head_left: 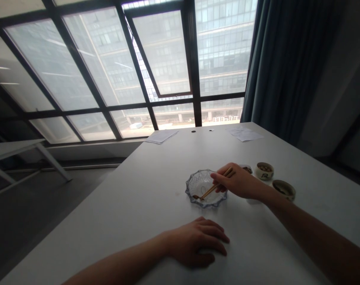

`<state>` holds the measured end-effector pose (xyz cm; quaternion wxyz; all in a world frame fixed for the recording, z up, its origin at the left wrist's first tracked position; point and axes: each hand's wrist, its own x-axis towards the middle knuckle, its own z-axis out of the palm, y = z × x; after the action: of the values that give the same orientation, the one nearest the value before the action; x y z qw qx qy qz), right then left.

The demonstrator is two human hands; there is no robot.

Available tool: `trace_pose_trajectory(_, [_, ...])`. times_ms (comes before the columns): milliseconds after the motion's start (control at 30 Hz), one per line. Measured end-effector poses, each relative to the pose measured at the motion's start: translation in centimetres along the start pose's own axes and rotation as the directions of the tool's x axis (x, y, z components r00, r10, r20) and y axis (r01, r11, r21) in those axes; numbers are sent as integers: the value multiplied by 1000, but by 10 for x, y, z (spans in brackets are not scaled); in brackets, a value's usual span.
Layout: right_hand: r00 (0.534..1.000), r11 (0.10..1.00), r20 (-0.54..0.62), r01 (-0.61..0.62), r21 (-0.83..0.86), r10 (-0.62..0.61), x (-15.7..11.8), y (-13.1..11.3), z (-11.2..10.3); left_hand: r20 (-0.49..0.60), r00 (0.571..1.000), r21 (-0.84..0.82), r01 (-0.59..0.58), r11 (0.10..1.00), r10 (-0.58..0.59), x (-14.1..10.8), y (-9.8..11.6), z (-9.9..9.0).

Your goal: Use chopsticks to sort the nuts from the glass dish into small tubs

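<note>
My right hand is closed round a pair of wooden chopsticks. Their tips reach down into a clear glass bowl with a scalloped rim. A small dark brown piece lies at the tips, low in the bowl; whether the chopsticks pinch it I cannot tell. My left hand rests palm down on the white table in front of the bowl, fingers stretched out and holding nothing. Beyond my right hand, partly hidden by it, sits a small dish with dark contents.
Two small ceramic pots, one with brown round things inside and one nearer, stand right of the bowl. Papers and another sheet lie at the table's far end. Windows and a dark curtain are behind.
</note>
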<state>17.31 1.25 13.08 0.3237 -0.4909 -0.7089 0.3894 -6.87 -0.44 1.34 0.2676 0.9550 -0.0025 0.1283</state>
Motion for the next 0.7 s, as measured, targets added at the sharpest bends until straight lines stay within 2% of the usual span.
trace_pose_trajectory(133, [1000,1000,-31,-1,29,2,-2,-5,-8,3,1000,1,2,1000,-2,0,1,-1])
trace_pose_trajectory(267, [987,997,-159,29,73,-17,-10,-6,-45,-1,1000,-7,5,1000,-5,0,1,-1])
trace_pose_trajectory(333, [946,996,-323,7,84,20,-16,-3,-69,-2,1000,-12,7,1000,-7,0,2,-1])
trace_pose_trajectory(400, [878,997,-476,-6,83,44,-23,1,-92,2,1000,-16,13,1000,-13,0,2,-2])
trace_pose_trajectory(467, [822,999,-569,-8,38,28,-29,3,-110,5,1000,-16,18,1000,-18,0,2,-2])
trace_pose_trajectory(567, [783,999,-621,-46,-18,24,-34,5,-123,4,1000,-19,23,1000,-23,0,3,-2])
trace_pose_trajectory(700, [808,988,-586,-128,-88,52,-31,9,-125,6,1000,-24,24,999,-24,0,3,-3])
